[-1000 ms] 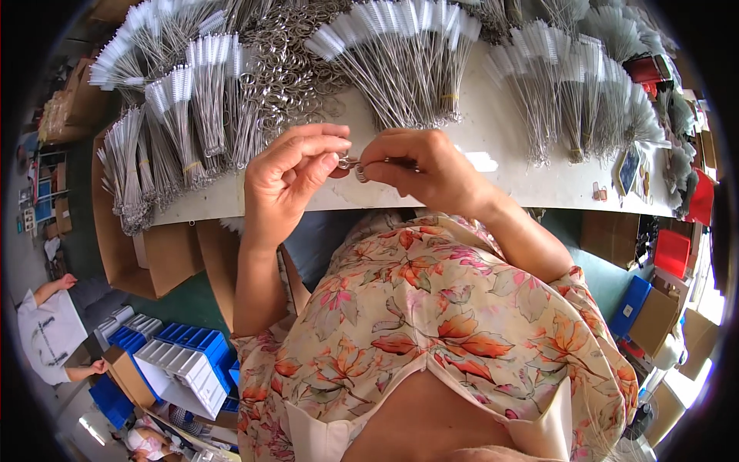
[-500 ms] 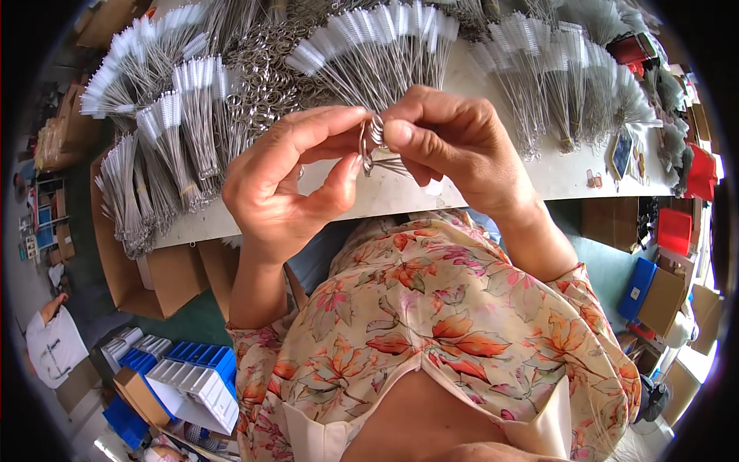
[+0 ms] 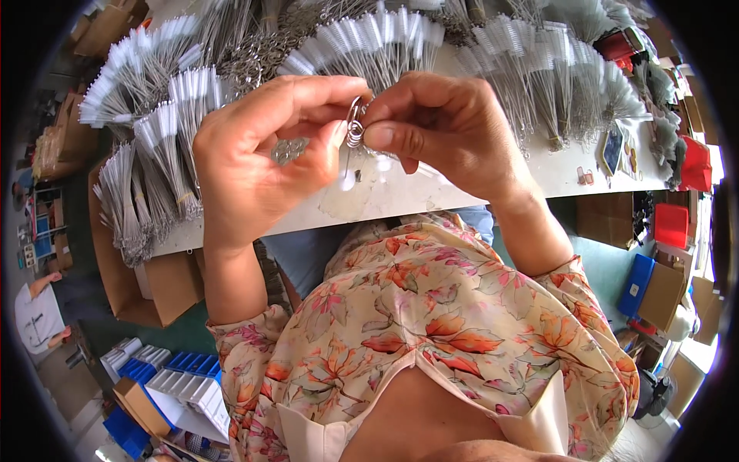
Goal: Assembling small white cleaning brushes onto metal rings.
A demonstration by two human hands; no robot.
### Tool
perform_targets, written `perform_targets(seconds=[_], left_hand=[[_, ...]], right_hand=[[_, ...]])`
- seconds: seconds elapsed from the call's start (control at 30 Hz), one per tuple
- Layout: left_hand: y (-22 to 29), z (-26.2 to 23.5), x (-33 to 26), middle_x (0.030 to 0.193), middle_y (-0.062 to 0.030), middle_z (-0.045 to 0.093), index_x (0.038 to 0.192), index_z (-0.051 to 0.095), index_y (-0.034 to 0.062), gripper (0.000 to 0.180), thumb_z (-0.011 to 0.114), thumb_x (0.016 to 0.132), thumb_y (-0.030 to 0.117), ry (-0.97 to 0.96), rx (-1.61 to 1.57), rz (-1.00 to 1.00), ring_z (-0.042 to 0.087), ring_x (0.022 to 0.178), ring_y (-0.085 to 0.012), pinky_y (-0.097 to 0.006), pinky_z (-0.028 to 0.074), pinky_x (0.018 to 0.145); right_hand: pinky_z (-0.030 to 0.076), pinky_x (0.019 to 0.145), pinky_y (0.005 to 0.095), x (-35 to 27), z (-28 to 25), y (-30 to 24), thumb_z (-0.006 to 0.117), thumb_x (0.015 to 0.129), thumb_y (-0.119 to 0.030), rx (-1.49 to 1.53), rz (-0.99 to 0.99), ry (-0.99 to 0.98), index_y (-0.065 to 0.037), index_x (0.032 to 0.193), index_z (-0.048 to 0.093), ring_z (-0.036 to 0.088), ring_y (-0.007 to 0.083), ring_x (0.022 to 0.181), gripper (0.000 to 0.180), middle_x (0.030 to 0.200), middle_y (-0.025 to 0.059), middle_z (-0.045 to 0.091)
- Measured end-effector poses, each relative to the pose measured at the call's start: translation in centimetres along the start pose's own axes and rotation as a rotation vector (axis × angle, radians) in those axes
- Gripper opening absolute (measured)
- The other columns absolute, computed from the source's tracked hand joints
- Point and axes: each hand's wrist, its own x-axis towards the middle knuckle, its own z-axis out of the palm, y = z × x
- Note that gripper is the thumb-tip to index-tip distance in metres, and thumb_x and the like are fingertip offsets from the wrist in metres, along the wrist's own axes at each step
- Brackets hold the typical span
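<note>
Above the table edge, my left hand pinches a shiny metal ring between thumb and fingers. My right hand is closed too, thumb against index finger, at small wire loops that meet the ring; the fingers hide how they join. A thin wire with a white tip hangs below the loops, seemingly a slim brush. Behind my hands lies a fanned bundle of wire brushes with white bristles. Many loose metal rings are heaped to its left, partly covered by my left hand.
More brush bundles stand at the table's left, and others at its right. A dark flat phone-like object lies near the right edge of the white table. Open cardboard boxes sit below. Another person is far left.
Both hands have shifted slightly left, still together at the ring. The ring and loops have turned, and one wire with a white tip now hangs down below them.
</note>
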Motion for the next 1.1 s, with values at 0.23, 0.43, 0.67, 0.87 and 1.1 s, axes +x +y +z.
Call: perform_targets(seconds=[0.23, 0.43, 0.67, 0.87, 1.1], left_hand=[[-0.2, 1.1, 3.7, 0.080, -0.0019, 0.058, 0.089, 0.058, -0.0004, 0.008, 0.053, 0.086, 0.005, -0.291, -0.244, -0.174, 0.050, 0.063, -0.0062, -0.019, 0.042, 0.056], [-0.5, 3.6, 5.4, 0.068, 0.0025, 0.043, 0.084, 0.050, 0.0028, 0.019, 0.054, 0.090, 0.021, -0.247, -0.666, -0.388, 0.033, 0.049, -0.0006, -0.014, 0.026, 0.039], [2.4, 7.8, 9.4, 0.071, 0.0020, 0.046, 0.089, 0.051, 0.0015, 0.016, 0.054, 0.089, 0.017, -0.410, -0.480, -0.299, 0.035, 0.048, -0.0010, -0.014, 0.027, 0.041], [0.8, 8.0, 10.9, 0.067, 0.0013, 0.044, 0.085, 0.050, 0.0016, 0.019, 0.054, 0.089, 0.020, -0.565, -0.492, -0.211, 0.036, 0.047, -0.0017, -0.016, 0.029, 0.037], [2.7, 10.8, 11.1, 0.066, 0.0020, 0.044, 0.090, 0.052, 0.0009, 0.017, 0.052, 0.090, 0.018, -0.511, -0.533, -0.323, 0.035, 0.047, -0.0013, -0.014, 0.028, 0.038]], right_hand=[[0.044, 0.055, 0.0202, -1.6, -2.2, -1.8, 0.063, 0.083, -0.013, 0.119, 0.057, 0.057, 0.001, 0.091, 0.061, 0.053, 0.0056, 0.062, 0.017, 0.074, 0.0014, 0.061], [0.042, 0.052, 0.0201, -3.5, -4.1, -2.5, 0.062, 0.082, -0.015, 0.243, -0.083, 0.095, 0.000, 0.084, 0.061, 0.053, 0.0072, 0.057, 0.015, 0.068, 0.0000, 0.058], [0.044, 0.051, 0.0215, -7.3, -6.9, -4.7, 0.061, 0.082, -0.012, -0.048, -0.246, 0.335, 0.001, 0.088, 0.060, 0.053, 0.0069, 0.057, 0.014, 0.070, 0.0020, 0.059], [0.046, 0.052, 0.0228, -8.0, -7.5, -5.4, 0.059, 0.082, -0.009, -0.178, -0.294, 0.373, 0.001, 0.086, 0.060, 0.057, 0.0086, 0.057, 0.011, 0.071, 0.0050, 0.062], [0.046, 0.050, 0.0233, -8.5, -8.3, -4.4, 0.059, 0.082, -0.008, -0.131, -0.313, 0.492, 0.002, 0.086, 0.060, 0.057, 0.0089, 0.055, 0.011, 0.069, 0.0051, 0.062]])
